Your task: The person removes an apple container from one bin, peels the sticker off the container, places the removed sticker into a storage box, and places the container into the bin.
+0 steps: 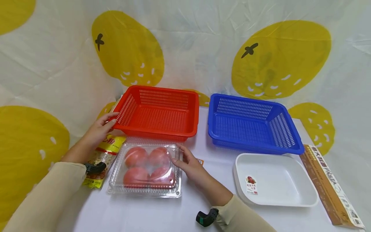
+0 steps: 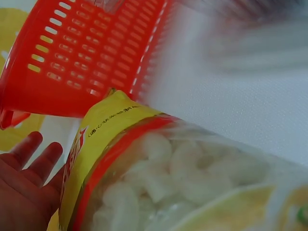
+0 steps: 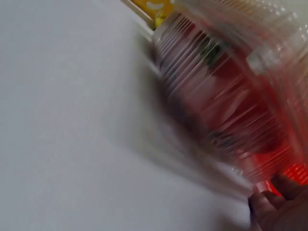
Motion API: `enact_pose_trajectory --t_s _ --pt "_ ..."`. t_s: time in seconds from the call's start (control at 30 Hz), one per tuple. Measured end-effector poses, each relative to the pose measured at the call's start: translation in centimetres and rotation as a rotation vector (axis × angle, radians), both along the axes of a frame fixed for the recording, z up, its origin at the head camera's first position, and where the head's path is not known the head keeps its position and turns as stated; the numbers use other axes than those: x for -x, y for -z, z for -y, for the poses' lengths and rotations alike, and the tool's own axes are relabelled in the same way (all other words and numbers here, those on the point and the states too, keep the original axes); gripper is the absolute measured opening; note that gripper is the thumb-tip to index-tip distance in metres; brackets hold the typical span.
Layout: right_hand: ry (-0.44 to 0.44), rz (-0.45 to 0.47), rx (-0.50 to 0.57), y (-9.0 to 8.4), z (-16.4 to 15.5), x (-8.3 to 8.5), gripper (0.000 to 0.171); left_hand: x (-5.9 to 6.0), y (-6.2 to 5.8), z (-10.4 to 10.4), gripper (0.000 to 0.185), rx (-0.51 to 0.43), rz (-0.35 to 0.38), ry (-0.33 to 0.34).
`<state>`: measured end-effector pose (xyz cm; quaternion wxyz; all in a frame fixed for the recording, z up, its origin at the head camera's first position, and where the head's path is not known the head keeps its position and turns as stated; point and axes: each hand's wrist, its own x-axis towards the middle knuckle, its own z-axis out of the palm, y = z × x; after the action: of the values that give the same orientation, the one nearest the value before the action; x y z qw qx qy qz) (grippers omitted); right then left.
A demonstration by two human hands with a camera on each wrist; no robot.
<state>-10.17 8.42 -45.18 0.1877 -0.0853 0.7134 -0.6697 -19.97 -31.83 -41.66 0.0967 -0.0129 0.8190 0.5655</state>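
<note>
Your right hand [image 1: 189,164] rests open-fingered against the tomato clamshell's [image 1: 145,170] right edge; left hand [image 1: 99,129], also open, touches the red basket [image 1: 159,111].

Probably staged tabletop: fruit-print backdrop [image 1: 272,58]

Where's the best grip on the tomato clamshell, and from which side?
Take the clamshell by its left and right edges, both hands coming in from the sides. It lies flat, wide and shallow, and its thin domed lid would probably flex under a top pinch. The right hand already touches the right edge; the left side is partly crowded by the yellow bag, so slide in low there.
</note>
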Motion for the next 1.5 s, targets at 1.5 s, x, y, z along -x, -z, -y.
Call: enact_pose_trajectory --t_s 1.5 --pt "0.135 0.233 0.235 -7.4 -3.5 -1.0 0.066 0.5 0.3 0.4 0.055 0.081 -0.125 0.072"
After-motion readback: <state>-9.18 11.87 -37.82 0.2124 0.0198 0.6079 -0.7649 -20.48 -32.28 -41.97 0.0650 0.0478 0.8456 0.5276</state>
